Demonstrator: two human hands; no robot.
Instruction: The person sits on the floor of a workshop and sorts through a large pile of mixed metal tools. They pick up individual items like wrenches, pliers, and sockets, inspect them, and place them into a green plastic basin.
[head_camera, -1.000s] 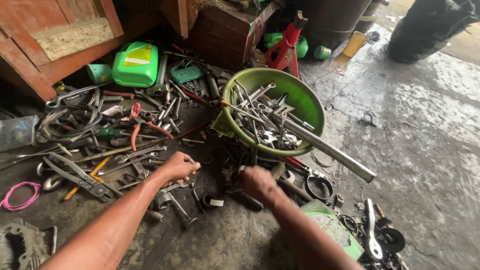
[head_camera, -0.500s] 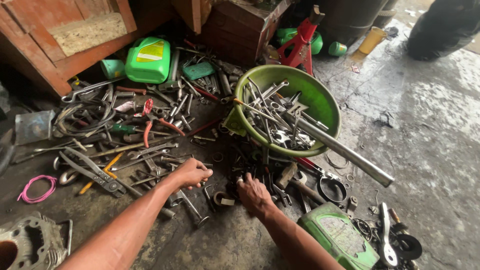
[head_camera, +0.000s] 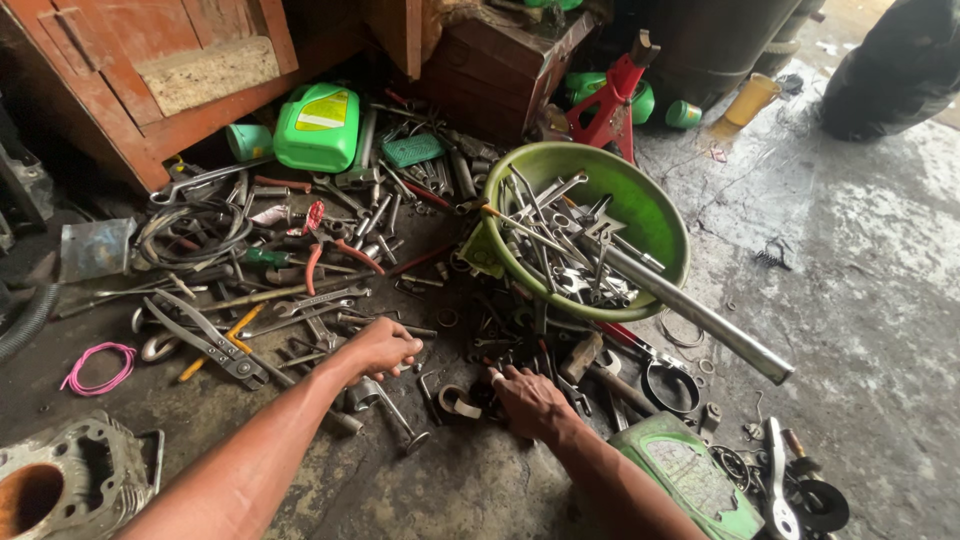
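1. While both arms reach low, the left hand (head_camera: 383, 347) curls loosely over scattered wrenches (head_camera: 320, 300), gripping nothing I can tell.
2. The right hand (head_camera: 530, 400) spreads narrow fingers on small parts (head_camera: 460, 400).
3. Beyond, the green basin (head_camera: 655, 215) holds sorted tools; much remains scattered.

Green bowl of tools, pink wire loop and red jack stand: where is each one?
Green bowl (head_camera: 655, 205): head view, on its bare inner wall at the right.
Pink wire loop (head_camera: 76, 384): head view, on its lower left strand.
Red jack stand (head_camera: 612, 100): head view, on its upright body.
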